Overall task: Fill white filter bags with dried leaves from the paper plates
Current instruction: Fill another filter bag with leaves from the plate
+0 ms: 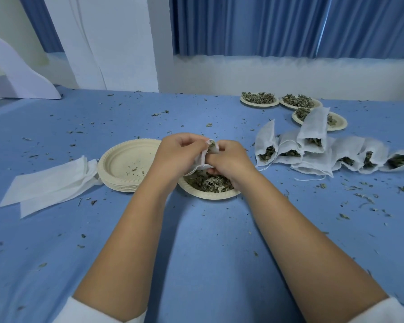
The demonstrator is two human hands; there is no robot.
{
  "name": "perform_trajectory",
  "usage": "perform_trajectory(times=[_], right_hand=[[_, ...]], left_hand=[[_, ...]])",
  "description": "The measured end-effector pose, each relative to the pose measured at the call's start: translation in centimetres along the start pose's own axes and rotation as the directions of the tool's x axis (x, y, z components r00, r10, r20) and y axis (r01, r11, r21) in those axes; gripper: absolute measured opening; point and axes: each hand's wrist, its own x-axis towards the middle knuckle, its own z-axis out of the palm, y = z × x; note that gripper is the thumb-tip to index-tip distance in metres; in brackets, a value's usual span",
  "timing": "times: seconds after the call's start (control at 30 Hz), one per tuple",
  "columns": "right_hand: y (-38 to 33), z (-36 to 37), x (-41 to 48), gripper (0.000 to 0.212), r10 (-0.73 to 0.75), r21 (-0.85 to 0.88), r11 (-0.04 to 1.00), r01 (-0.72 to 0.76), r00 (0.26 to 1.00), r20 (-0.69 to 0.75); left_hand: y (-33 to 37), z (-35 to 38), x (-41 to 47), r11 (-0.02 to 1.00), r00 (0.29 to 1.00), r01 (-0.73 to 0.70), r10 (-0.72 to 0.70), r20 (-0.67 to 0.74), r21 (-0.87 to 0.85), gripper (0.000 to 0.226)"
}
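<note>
A white filter bag [202, 159] hangs between both hands above a paper plate [208, 193] of dried leaves [208, 181] at the table's middle. My left hand [176, 155] grips the bag's left side near its mouth. My right hand [229, 159] pinches the right side, and some leaves show at the bag's open top. The bag's drawstring dangles toward the plate. The lower part of the bag is hidden behind my fingers.
A stack of empty paper plates [126, 164] sits left of the hands, with flat empty bags [49, 183] beside it. Several filled bags [313, 150] lie to the right. Three plates of leaves [259, 100] stand at the back right. Leaf crumbs litter the blue cloth [208, 241].
</note>
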Motion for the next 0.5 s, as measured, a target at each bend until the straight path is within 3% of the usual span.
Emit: perform_trajectory(times=[0.23,0.37,0.5], right_hand=[[-1.5,-1.3,0.2,0.008,0.121,0.162,0.975,-0.154,0.974,0.192],[-1.7,-1.3,0.0,0.023,0.130,0.230,0.959,-0.165,0.979,0.158],[-0.9,-0.8,0.2,0.028,0.075,0.151,0.985,-0.086,0.994,0.079]], left_hand=[[-0.7,-0.4,0.5,0.998,0.983,-0.036,0.044,-0.176,0.049,0.012],[-0.5,-0.3,0.3,0.997,0.986,-0.052,0.061,-0.155,0.064,0.009],[-0.4,-0.4,0.1,0.995,0.987,-0.060,0.070,-0.143,0.074,0.010]])
